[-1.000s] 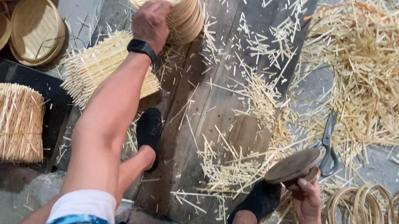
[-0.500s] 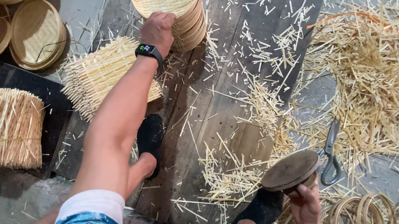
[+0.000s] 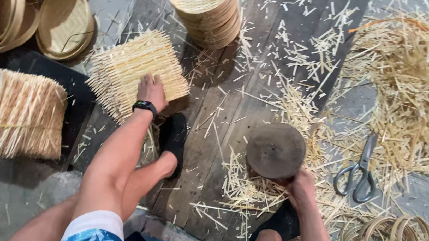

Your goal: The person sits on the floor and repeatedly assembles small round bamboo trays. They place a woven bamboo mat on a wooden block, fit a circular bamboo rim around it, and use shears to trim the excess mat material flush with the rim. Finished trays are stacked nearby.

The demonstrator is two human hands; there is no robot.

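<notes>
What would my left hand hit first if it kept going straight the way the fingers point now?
The left hand already rests on the square woven mat, fingers pointing up the picture. Going straight on, it would cross the rest of that mat, then bare wooden floor, probably passing between the round trays and the tall tray stack.

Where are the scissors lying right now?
The scissors lie on the floor at right, beside the straw pile, just right of the round wooden block under the right hand.

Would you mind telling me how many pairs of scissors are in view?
1. The scissors lie on the floor among straw offcuts, to the right of the round wooden block that the right hand holds. Others may be buried in the straw pile.
</notes>
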